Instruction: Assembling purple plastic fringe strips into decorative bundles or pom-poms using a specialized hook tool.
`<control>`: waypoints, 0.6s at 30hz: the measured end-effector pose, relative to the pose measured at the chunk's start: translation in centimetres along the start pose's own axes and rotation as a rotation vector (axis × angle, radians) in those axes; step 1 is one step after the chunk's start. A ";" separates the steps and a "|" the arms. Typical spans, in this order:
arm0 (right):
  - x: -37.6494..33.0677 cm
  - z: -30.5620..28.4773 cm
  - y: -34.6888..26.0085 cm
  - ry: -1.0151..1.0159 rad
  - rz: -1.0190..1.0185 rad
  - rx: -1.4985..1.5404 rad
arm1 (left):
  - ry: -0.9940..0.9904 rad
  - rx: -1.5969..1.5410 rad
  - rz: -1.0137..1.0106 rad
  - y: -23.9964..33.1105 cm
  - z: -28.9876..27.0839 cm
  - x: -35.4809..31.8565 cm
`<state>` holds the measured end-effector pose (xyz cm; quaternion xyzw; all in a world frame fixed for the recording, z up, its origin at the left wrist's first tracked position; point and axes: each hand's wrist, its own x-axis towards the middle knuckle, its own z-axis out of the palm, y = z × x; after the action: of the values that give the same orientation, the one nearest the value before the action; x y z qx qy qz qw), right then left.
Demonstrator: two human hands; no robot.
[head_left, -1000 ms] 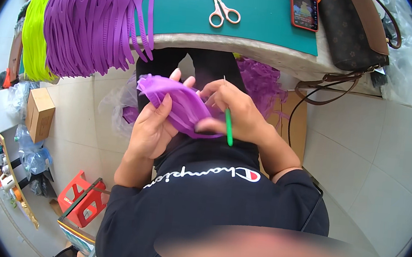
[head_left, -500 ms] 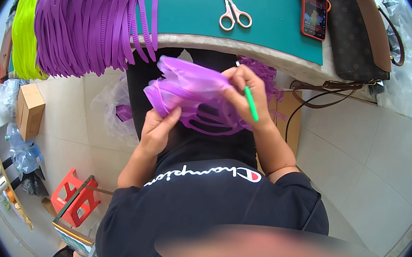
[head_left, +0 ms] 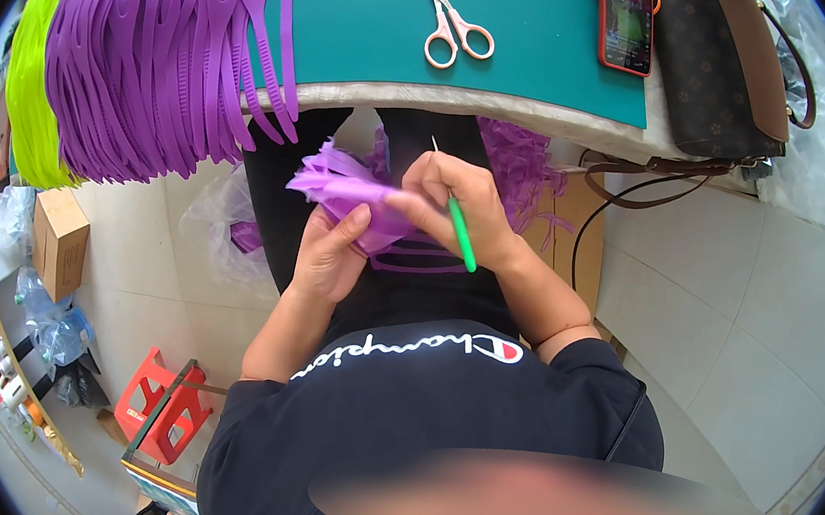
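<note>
Pale floor tiles [head_left: 728, 321] spread under a work table whose top was covered by a teal cutting mat [head_left: 535, 49] at the far side of the scene. On the mat lay a pair of pink-handled scissors [head_left: 453, 33], and to their right a phone in a red case [head_left: 625, 23]; a brown patterned bag [head_left: 723, 74] sat at the mat's right end with its strap hanging over the table edge. Over the far left edge of the table hung a thick bundle of purple rubbery strips [head_left: 152, 59], with a bundle of neon yellow strips [head_left: 26, 106] just to its left. Below the table edge, over the person's lap, the left hand [head_left: 332, 254] was curled around a bunch of purple strip pieces [head_left: 354, 196], fingers closed on its underside and thumb pressed up against it. The right hand [head_left: 463, 208] sat touching the bunch on its right side, its fingers pinched shut around a thin green-handled tool [head_left: 460, 234] whose metal tip pointed up toward the table edge. More purple scraps [head_left: 523, 164] lay heaped just beyond the right hand, over a cardboard box. On the floor at the left stood a small cardboard box [head_left: 59, 239], and nearer, a red plastic stool [head_left: 160, 412].
</note>
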<state>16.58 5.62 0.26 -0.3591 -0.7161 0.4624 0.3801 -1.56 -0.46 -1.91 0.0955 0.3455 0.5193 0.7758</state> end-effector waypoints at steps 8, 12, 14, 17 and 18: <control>0.0 0.2 -0.1 0.061 0.165 0.127 | -0.041 0.059 0.084 0.7 0.4 0.9; 0.2 -0.3 -0.3 0.037 0.179 0.238 | -0.008 0.091 0.241 0.2 0.9 1.1; 0.6 -0.4 -0.4 -0.013 -0.017 0.173 | 0.130 0.113 0.239 0.4 1.5 1.4; 0.2 0.0 0.2 -0.007 -0.070 -0.006 | 0.100 0.206 0.295 0.1 1.5 1.5; -0.2 0.0 0.4 0.055 0.018 0.052 | 0.095 0.236 0.311 0.1 1.8 1.5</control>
<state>16.72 5.59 -0.11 -0.3679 -0.6898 0.4743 0.4047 -0.13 1.27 -1.13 0.2132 0.4212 0.5927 0.6526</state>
